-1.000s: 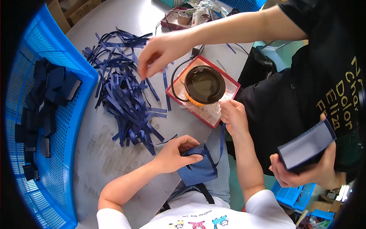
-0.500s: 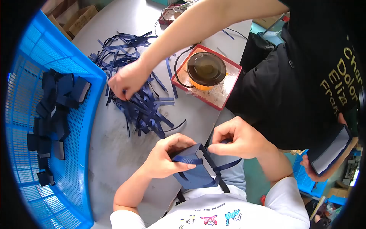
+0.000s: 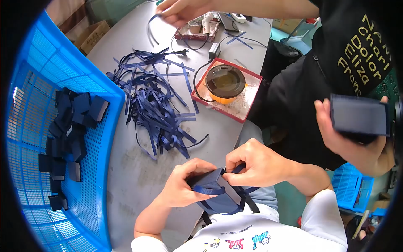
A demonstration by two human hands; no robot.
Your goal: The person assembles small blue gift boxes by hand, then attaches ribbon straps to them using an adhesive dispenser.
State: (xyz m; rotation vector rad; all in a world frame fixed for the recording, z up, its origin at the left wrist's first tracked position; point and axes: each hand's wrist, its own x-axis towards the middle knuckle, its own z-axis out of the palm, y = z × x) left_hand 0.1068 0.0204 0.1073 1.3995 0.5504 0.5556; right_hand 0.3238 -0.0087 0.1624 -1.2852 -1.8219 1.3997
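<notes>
My left hand point(image 3: 182, 182) is closed round a small navy box point(image 3: 205, 181), held tilted above my lap. A navy ribbon point(image 3: 210, 191) loops over the box by my left thumb, and more ribbon hangs round its lower side. My right hand point(image 3: 260, 166) is pinched at the box's upper right edge, with a piece of navy ribbon point(image 3: 239, 169) between thumb and fingers. Its fingertips touch or nearly touch the box; the exact contact is hidden.
A pile of navy ribbons point(image 3: 155, 109) lies on the grey table point(image 3: 130, 168). A dark round pot point(image 3: 225, 81) stands in a red-rimmed tray point(image 3: 252, 103). The blue basket point(image 3: 115, 126) at left holds several navy boxes. A co-worker's hands hold a ribbon point(image 3: 152, 30) and another box point(image 3: 359, 115).
My right hand has moved in against the box edge with the ribbon. The co-worker's hand has lifted a ribbon from the pile toward the back; their other hand has raised its box.
</notes>
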